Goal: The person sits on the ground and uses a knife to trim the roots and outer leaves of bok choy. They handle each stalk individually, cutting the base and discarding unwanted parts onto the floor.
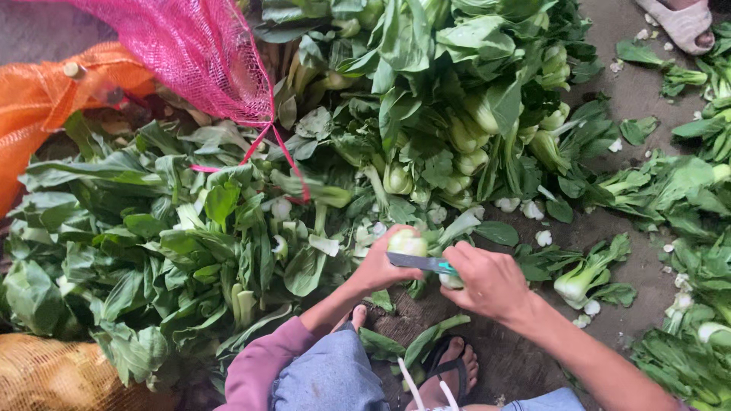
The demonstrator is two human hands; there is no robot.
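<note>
Between leafy heaps, left hand (378,266) around bok choy (407,243), right hand (487,281) gripping knife (420,263) (handle hidden).

Leafy green heaps (175,243) crowd both sides; bare floor (533,358) lies right.

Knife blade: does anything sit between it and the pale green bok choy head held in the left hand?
Nothing visible does. The grey-bladed knife in the right hand lies directly against the base of the pale green bok choy head gripped by the left hand.
</note>
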